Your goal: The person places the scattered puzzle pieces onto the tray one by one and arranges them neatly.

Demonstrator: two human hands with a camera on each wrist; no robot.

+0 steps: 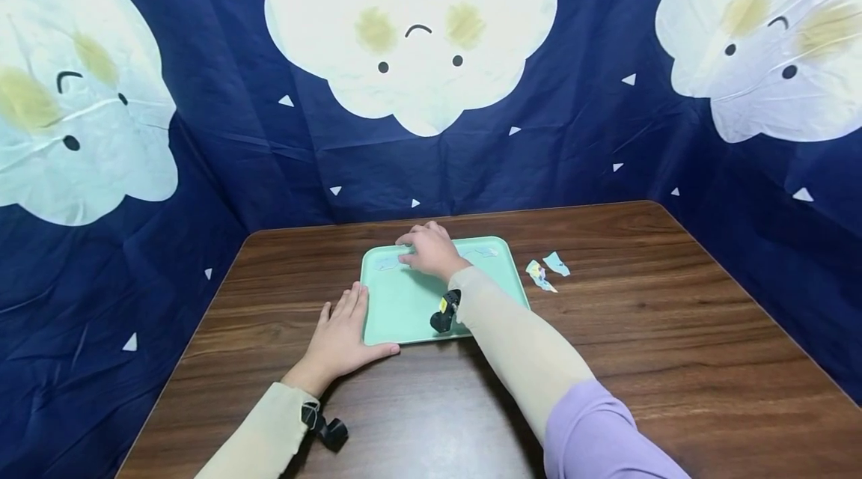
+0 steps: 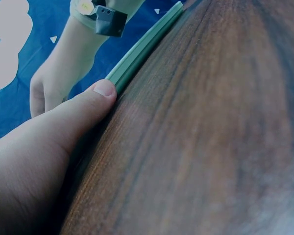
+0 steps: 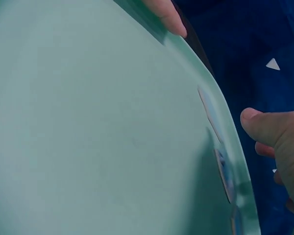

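Observation:
A mint-green tray [image 1: 404, 307] lies on the wooden table. My left hand [image 1: 342, 337] rests at its front left corner, fingers straight along the left side, thumb by the front rim. My right hand [image 1: 432, 248] hovers over the far rim, fingers loosely bent. In the right wrist view its thumb [image 3: 264, 125] stands apart from the fingers, with nothing visible between them. Thin, pale-blue, irregular pieces lie along the tray's far edge: one at the left [image 1: 387, 263], another at the right [image 1: 486, 251]. The right hand partly hides that edge in the head view.
To the tray's right, two more irregular pieces lie on the table, one multicoloured [image 1: 541, 275] and one light blue [image 1: 557, 263]. Behind the table [image 1: 640, 329] hangs a dark blue cloth [image 1: 471, 179] with white clouds. Small black cameras sit on both wrists.

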